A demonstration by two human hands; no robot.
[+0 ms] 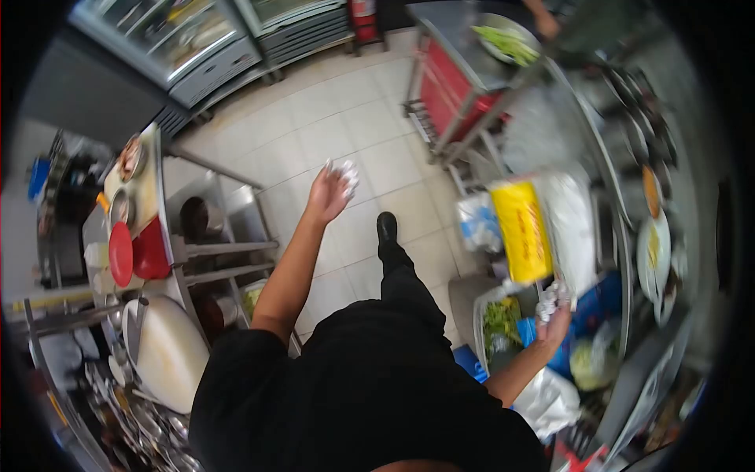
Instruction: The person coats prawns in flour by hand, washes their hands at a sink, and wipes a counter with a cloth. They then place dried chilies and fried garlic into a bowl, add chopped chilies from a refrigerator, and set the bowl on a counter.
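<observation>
Out over the tiled floor, my left hand (330,191) is closed around a small white crumpled thing (347,179), with the thumb pointing up. Low on the right, my right hand (555,315) holds another whitish, shiny crumpled thing (553,299); its fingers are partly hidden and blurred. Just beyond the right hand lie a yellow package (521,232) and a white plastic-wrapped bundle (568,232) on the right-hand shelving. A crate of leafy greens (502,324) stands beside the right forearm.
A worktable with bowls and a red lid (121,253) runs along the left. Glass-door fridges (197,47) and a fire extinguisher (364,20) stand ahead. Another person's arm (543,17) is near a bowl of greens (506,39). Pans hang at right.
</observation>
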